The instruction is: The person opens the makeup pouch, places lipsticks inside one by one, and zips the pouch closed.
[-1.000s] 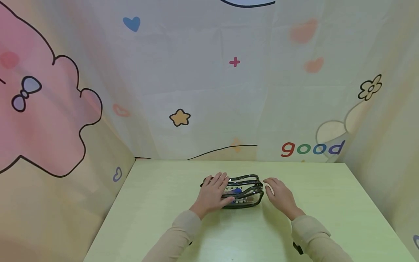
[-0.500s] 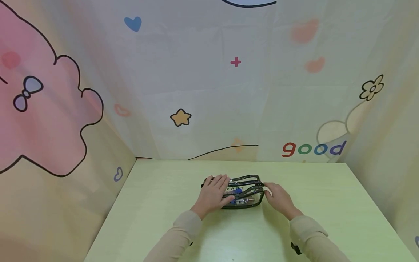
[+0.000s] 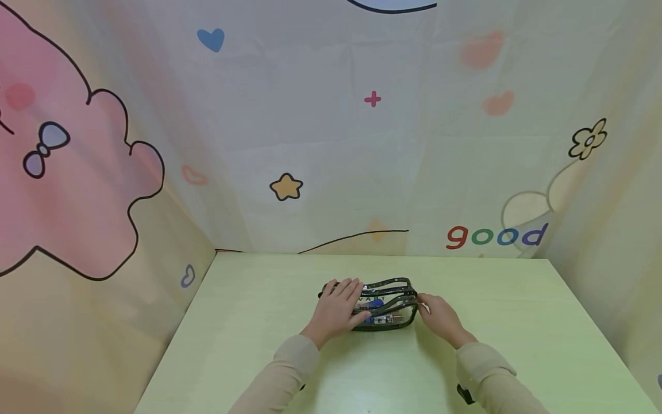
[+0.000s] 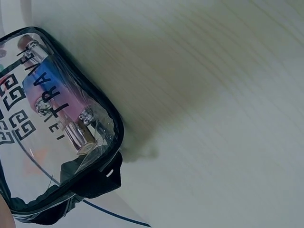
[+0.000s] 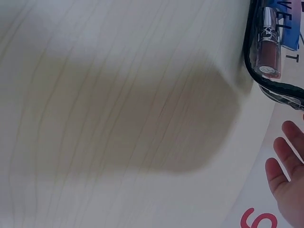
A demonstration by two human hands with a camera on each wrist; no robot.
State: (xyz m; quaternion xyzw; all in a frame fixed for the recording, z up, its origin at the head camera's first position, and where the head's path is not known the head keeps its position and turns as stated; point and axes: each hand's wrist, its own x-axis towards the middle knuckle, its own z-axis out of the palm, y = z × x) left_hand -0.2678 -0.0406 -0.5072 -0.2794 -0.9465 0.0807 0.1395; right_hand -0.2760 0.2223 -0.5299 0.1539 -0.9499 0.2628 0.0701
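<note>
A clear pouch [image 3: 400,311] with black piping lies on the table, lettering printed across it. Through its wall show a blue-and-pink item [image 4: 49,78] and small tubes, one a dark lip gloss tube [image 5: 269,56]. My left hand [image 3: 335,309] rests over the pouch's left end, fingers straight and thumb along the front. At the right end, thumb and forefinger of my right hand [image 3: 441,318] pinch the pouch's black edge near the zipper. The other right fingers [image 5: 286,151] stretch out loosely in the right wrist view; thumb and forefinger are outside it.
The pale wood-grain table [image 3: 248,345] spreads around the pouch. A printed curtain [image 3: 331,144] with hearts, a star and the word "good" hangs behind the table and along both sides.
My right hand has come in leftward from just off the pouch to its right end and taken hold there, then shifted slightly nearer me. The left hand has stayed in place.
</note>
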